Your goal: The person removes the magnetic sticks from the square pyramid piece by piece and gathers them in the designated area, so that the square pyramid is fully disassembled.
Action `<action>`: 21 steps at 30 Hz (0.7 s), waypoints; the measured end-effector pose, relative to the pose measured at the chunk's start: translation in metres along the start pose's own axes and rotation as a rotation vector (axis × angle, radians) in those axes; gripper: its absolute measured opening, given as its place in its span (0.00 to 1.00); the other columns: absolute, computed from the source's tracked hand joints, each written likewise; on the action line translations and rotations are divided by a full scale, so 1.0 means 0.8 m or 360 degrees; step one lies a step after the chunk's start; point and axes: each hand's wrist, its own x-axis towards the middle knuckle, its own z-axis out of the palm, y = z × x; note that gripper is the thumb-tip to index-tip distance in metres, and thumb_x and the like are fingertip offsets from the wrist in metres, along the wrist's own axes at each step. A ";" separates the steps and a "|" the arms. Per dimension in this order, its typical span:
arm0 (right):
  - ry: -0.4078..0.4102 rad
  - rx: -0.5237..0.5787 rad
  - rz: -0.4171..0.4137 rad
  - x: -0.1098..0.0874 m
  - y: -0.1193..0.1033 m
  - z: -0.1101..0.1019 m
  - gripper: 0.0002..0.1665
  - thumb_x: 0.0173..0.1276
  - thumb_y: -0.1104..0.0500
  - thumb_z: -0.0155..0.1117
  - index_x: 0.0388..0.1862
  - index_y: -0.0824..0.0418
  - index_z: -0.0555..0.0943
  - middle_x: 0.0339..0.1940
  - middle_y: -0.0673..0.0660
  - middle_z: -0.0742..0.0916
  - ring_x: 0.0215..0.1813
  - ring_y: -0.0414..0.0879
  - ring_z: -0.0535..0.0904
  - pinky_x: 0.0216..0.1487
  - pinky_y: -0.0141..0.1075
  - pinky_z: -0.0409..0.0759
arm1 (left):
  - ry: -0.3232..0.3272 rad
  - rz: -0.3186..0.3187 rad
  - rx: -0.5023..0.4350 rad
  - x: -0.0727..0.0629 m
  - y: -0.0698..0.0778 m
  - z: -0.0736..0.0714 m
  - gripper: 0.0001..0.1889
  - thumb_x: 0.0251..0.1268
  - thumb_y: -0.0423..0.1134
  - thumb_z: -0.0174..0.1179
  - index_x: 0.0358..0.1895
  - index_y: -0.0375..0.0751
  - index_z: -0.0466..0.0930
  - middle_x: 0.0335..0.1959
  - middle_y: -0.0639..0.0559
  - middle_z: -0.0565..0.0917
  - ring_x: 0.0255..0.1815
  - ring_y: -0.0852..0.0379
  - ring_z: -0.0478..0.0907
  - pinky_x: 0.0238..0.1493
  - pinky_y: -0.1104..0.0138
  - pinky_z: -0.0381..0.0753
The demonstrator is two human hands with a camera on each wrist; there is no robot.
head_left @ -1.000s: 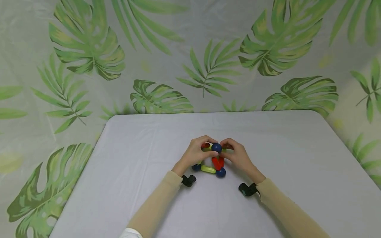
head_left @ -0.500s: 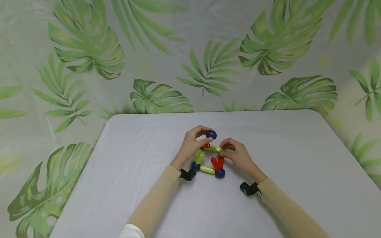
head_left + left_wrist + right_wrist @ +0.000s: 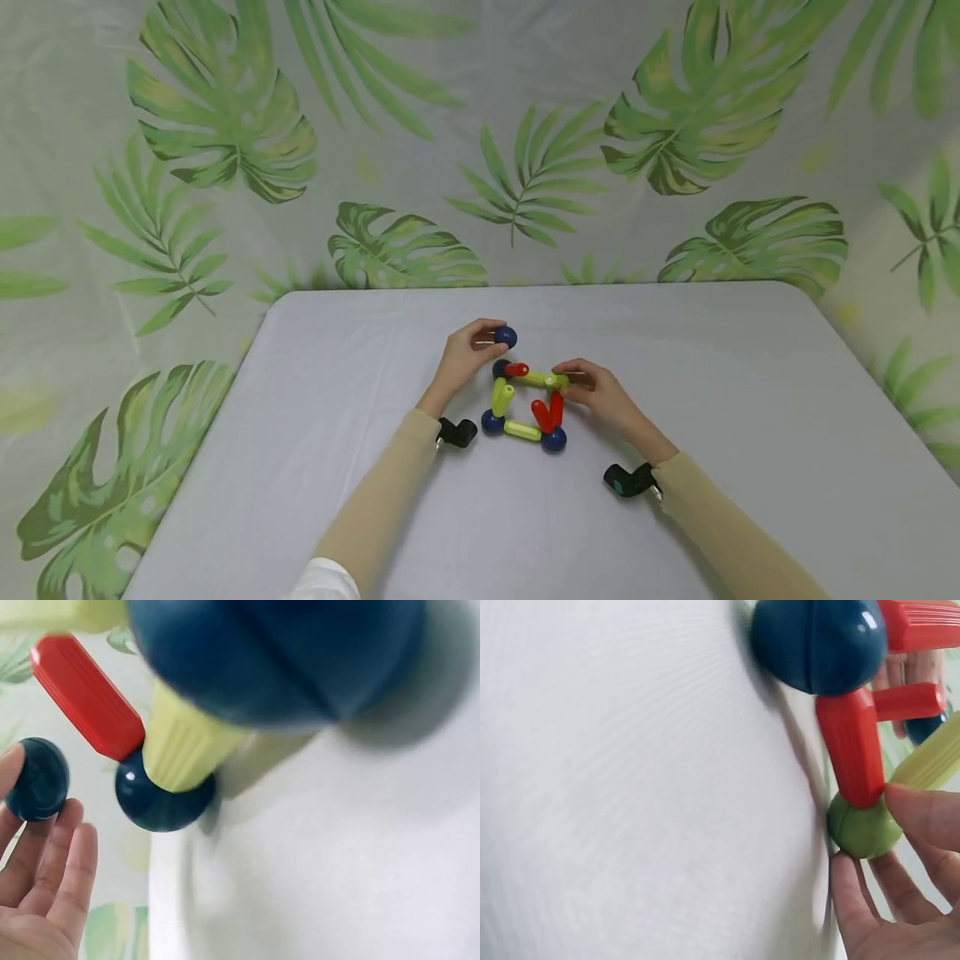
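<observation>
My left hand (image 3: 459,360) holds a loose blue ball (image 3: 506,337) between thumb and fingers, above and behind a magnetic rod-and-ball frame. The frame lies on the table as a four-sided base with rods sticking up from its corners. At its back right corner my right hand (image 3: 600,397) pinches a green ball (image 3: 862,829). A yellow rod (image 3: 931,761) rises from that ball beside the thumb. Blue balls make the other corners: front left (image 3: 492,422), front right (image 3: 553,439) and back left (image 3: 501,367). Red rods (image 3: 541,414) stand near the front right corner.
The white-covered table (image 3: 360,358) spreads around the frame on every side. Behind it hangs a leaf-patterned cloth (image 3: 525,167). A black wrist camera (image 3: 457,432) on the left arm sits close to the frame's front left corner.
The blue ball has come off the upright yellow rod at the back right. My left hand has carried it leftward, past the back left corner. My right hand has stayed at the green ball.
</observation>
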 end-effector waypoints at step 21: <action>-0.0107 -0.0061 0.0004 0.013 0.007 -0.011 0.16 0.66 0.69 0.60 0.53 0.65 0.78 0.54 0.61 0.81 0.57 0.57 0.75 0.59 0.51 0.71 | -0.0291 -0.0305 0.0345 0.095 -0.028 0.005 0.18 0.61 0.33 0.65 0.55 0.38 0.79 0.53 0.43 0.80 0.52 0.50 0.79 0.52 0.62 0.76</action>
